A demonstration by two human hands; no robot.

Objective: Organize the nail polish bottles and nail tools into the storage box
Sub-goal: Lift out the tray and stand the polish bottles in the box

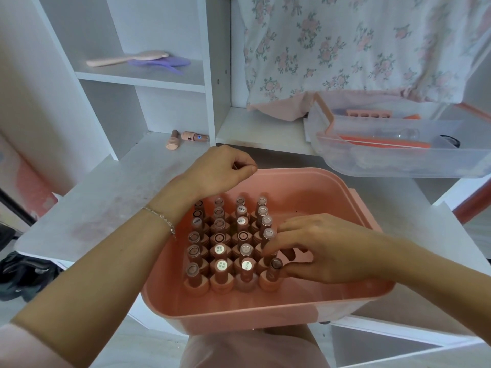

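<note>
Pink plastic storage box (305, 312) on white counter (111, 187) holds upright pink nail polish bottles (220, 274) in rows. Right hand (326, 251) grip pinches a tilted bottle (275, 266) at 3 o'clock of the block. Left hand (220, 168) grip clenched on rim, 11 o'clock. Bottles likely small, rigid, breakable, smooth; best taken by the cap.

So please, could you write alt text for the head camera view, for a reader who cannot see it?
A person's right hand places a nail polish bottle among rows of bottles standing in a pink storage box, while the left hand holds the box's far rim. Behind, on a white desk, sits a clear tray of orange nail tools.
</note>
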